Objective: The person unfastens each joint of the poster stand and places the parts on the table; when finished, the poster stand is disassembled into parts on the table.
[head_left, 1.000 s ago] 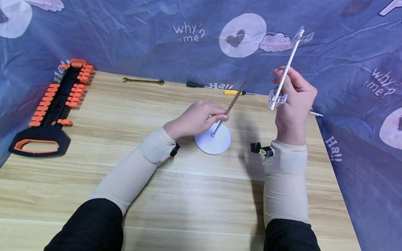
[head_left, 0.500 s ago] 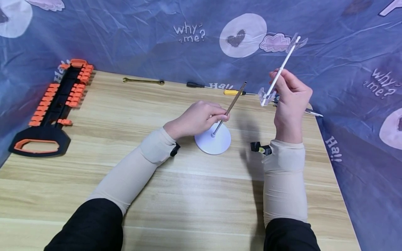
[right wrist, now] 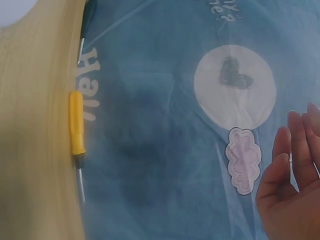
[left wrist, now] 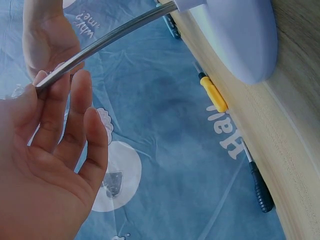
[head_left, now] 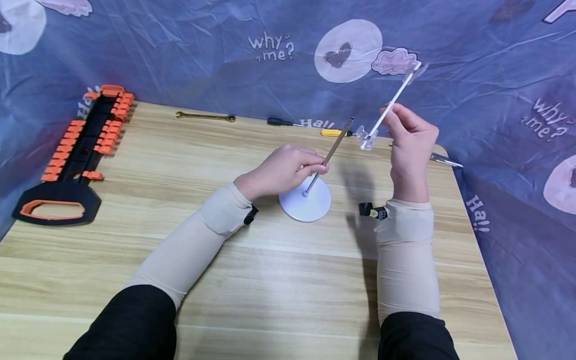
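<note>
On the table stands a round white base (head_left: 310, 207) with a thin metal pole (head_left: 336, 144) rising from it. My left hand (head_left: 288, 170) pinches the pole between thumb and fingers, partway up; the left wrist view shows the thumb and forefinger on the pole (left wrist: 112, 40). Up in the air to the right, my right hand (head_left: 414, 145) pinches the middle of a white rod (head_left: 390, 107) with a clear plastic bracket (head_left: 365, 138) at each end. The rod tilts, its lower end toward the pole's top but apart from it. In the right wrist view the rod is mostly out of sight.
An orange and black rack (head_left: 85, 145) with a handle lies at the left. Along the back edge lie a wrench (head_left: 204, 117), a black-handled screwdriver (head_left: 280, 122) and a yellow-handled screwdriver (head_left: 332, 132). A silver tool (head_left: 445, 160) lies at the right edge, partly hidden behind my right hand.
My right hand has moved left and slightly down with the white rod, which now tilts more and sits closer to the pole's top. My left hand has stayed on the pole.
</note>
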The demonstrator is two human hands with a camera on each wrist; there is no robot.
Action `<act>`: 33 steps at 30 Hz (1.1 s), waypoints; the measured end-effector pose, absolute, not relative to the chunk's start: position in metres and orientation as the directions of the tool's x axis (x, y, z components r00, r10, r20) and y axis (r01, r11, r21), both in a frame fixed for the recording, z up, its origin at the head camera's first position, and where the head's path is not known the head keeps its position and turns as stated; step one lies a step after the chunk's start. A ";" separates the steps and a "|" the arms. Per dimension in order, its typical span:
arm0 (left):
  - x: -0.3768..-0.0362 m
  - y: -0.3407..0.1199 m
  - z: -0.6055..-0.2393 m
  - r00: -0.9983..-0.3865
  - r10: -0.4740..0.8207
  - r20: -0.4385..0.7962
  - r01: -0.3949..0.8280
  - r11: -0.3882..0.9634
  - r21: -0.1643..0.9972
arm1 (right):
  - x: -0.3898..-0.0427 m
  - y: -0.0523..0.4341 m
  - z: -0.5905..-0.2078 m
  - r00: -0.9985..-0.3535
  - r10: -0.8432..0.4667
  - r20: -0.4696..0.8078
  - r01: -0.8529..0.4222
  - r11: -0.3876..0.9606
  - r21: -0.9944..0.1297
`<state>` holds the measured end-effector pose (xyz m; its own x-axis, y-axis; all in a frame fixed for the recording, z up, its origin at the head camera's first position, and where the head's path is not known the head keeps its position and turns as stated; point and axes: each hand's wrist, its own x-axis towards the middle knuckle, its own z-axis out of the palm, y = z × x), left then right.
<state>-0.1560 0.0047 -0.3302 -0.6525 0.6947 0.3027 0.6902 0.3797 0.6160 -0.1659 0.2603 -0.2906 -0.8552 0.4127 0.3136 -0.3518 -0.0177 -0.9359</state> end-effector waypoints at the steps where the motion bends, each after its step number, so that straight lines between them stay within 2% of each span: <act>1: -0.156 0.005 -0.330 -0.652 0.695 0.303 0.691 0.380 0.615 | -0.167 0.261 -0.292 -0.860 0.411 0.304 -0.338 -0.012 -0.941; 16: -0.157 0.005 -0.332 -0.646 0.692 0.322 0.701 0.370 0.610 | -0.176 0.264 -0.303 -0.879 0.411 0.240 -0.231 0.073 -0.970; 33: -0.157 0.004 -0.332 -0.646 0.694 0.318 0.701 0.375 0.607 | -0.179 0.265 -0.310 -0.885 0.386 0.262 -0.185 0.225 -0.957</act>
